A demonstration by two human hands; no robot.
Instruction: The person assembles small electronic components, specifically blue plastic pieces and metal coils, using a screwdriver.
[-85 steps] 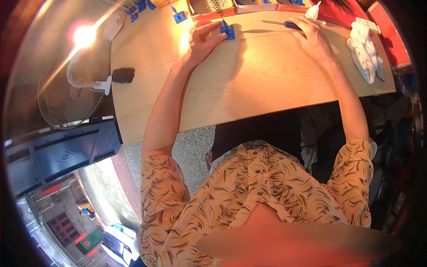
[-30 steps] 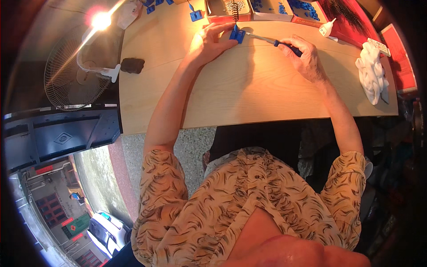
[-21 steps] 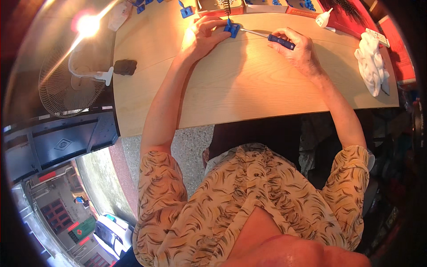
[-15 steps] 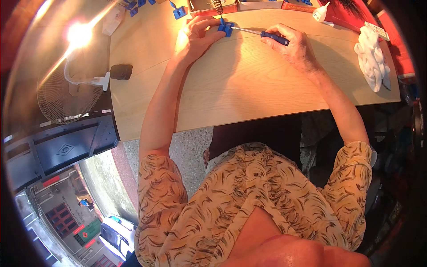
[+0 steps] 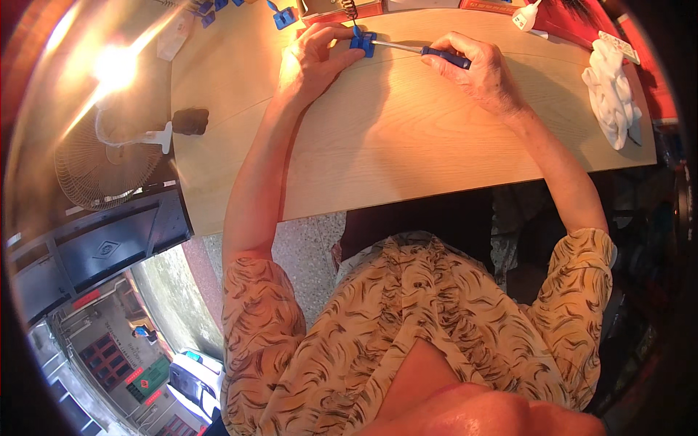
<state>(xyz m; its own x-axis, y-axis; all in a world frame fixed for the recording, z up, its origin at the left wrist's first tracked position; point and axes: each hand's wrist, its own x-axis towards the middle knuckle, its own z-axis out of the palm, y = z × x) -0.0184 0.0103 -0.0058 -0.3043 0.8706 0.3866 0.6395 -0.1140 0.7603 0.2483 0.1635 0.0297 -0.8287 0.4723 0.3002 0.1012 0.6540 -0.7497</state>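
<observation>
At the far middle of the table, my left hand (image 5: pixel 313 59) pinches a small blue plastic part (image 5: pixel 363 44) against the wooden top. A dark coiled cord (image 5: pixel 350 10) rises from beside that part. My right hand (image 5: pixel 480 70) is wrapped round the dark blue handle of a screwdriver (image 5: pixel 445 55). Its thin metal shaft points left, and the tip meets the right side of the blue part. Exactly where the tip sits on the part is too small to make out.
More blue parts (image 5: pixel 283 17) lie at the far left, beside an open box (image 5: pixel 340 13). A white dropper bottle (image 5: pixel 525 17) stands far right, with white gloves (image 5: pixel 611 94) nearer. A lit lamp (image 5: pixel 115 67), a fan (image 5: pixel 109 161) and a dark lump (image 5: pixel 190 121) are on the left.
The view has shifted slightly. Both hands, the screwdriver and the blue part keep nearly the same arrangement, with the tip still against the part.
</observation>
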